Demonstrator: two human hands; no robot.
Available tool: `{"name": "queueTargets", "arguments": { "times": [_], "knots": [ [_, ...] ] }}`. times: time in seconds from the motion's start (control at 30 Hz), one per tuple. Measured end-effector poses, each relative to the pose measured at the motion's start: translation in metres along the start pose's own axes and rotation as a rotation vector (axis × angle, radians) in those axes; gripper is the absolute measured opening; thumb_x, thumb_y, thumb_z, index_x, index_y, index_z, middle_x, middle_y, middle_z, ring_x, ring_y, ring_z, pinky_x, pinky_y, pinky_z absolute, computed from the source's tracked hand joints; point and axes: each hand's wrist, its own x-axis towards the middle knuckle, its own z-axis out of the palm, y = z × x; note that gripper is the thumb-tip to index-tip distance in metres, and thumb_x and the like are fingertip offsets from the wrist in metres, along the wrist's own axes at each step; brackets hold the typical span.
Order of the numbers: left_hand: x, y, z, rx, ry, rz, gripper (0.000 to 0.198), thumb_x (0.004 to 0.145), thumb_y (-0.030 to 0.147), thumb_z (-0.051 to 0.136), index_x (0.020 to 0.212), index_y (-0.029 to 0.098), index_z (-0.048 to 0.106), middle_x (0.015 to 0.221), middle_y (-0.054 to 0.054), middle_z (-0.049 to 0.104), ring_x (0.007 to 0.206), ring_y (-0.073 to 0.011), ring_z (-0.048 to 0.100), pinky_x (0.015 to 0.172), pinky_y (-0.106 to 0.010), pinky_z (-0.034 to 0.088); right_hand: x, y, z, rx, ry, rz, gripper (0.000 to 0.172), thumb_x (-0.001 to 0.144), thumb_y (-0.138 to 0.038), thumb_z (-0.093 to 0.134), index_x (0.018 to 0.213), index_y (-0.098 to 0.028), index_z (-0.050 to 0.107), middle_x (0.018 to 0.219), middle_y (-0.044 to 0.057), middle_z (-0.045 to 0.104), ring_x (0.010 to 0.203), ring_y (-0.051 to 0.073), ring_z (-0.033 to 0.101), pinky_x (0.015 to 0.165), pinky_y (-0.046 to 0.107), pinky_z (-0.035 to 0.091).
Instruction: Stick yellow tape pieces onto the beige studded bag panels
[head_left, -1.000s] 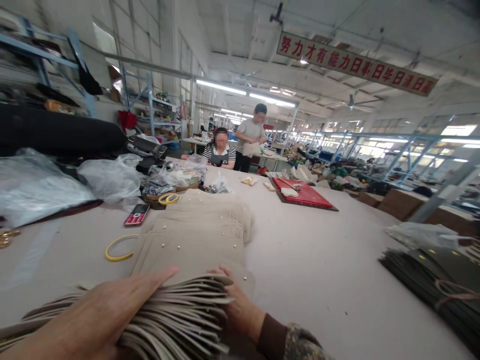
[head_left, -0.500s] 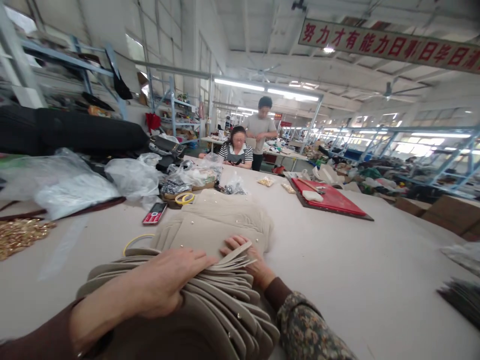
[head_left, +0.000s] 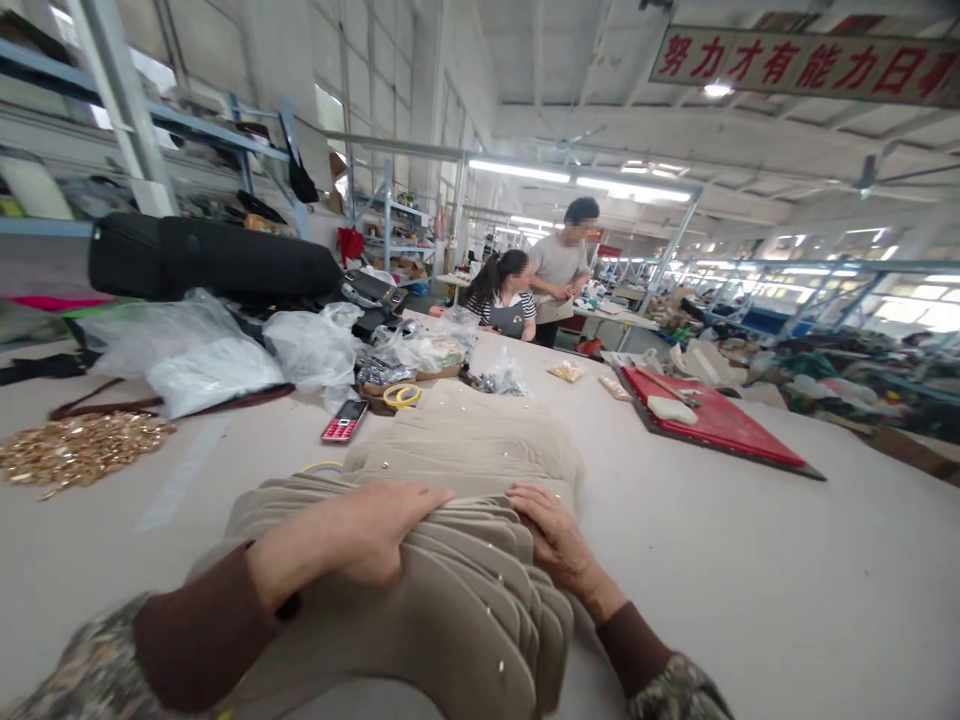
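Note:
A thick bundle of taupe, curved flat pieces point(head_left: 435, 610) with small metal studs leans toward me, fanned out in layers. Over its top edge lies my left hand point(head_left: 352, 530), fingers together on the far side and thumb on the near face, gripping it. At the bundle's right end, my right hand point(head_left: 559, 540) is curled around the edges of several pieces. The material, leather or felt-like, I cannot make out. Behind the bundle, more studded pieces point(head_left: 465, 440) lie in an overlapping spread on the table.
To the left are a red-keyed phone point(head_left: 345, 421), yellow tape point(head_left: 402, 396), a gold heap of small metal parts point(head_left: 82, 445) and plastic bags point(head_left: 217, 365). A red board point(head_left: 720, 420) with a tool and a white block lies at right. Two people point(head_left: 559, 265) are across the table.
My right hand has come up against the bundle's end, and the loose strip-like edges there now lie closer together. The bundle leans more toward me. My view has turned left.

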Motion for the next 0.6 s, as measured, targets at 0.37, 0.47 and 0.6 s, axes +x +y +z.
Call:
{"name": "queueTargets", "arguments": {
  "times": [0.37, 0.47, 0.6],
  "knots": [
    [0.03, -0.018, 0.015, -0.004, -0.075, -0.089, 0.12, 0.047, 0.031, 0.079, 0.153, 0.018, 0.025, 0.155, -0.016, 0.037, 0.141, -0.0341, 0.036, 0.116, -0.046, 0.03, -0.019, -0.037, -0.025, 0.575, 0.254, 0.583, 0.055, 0.096, -0.051, 0.047, 0.142, -0.022, 0.048, 0.141, 0.014, 0.057, 0.134, 0.025, 0.05, 0.116, 0.051, 0.033],
    [0.024, -0.016, 0.02, -0.003, -0.028, -0.069, 0.119, 0.049, 0.03, 0.078, 0.154, 0.016, 0.023, 0.159, -0.017, 0.029, 0.146, -0.0344, 0.027, 0.119, -0.047, 0.025, -0.04, -0.072, -0.017, 0.61, 0.253, 0.637, 0.088, 0.083, -0.049, 0.065, 0.155, -0.024, 0.02, 0.158, 0.015, 0.032, 0.144, 0.029, 0.036, 0.116, 0.051, 0.032],
    [0.0, -0.006, 0.037, 0.046, 0.116, -0.067, 0.104, 0.058, 0.027, 0.077, 0.151, 0.022, 0.031, 0.162, -0.016, 0.021, 0.149, -0.0325, 0.021, 0.12, -0.048, 0.022, -0.059, -0.108, 0.014, 0.322, 0.227, 0.868, 0.107, 0.07, -0.034, 0.075, 0.156, -0.026, 0.012, 0.16, 0.012, 0.029, 0.146, 0.034, 0.03, 0.116, 0.055, 0.031]
  ]
}}
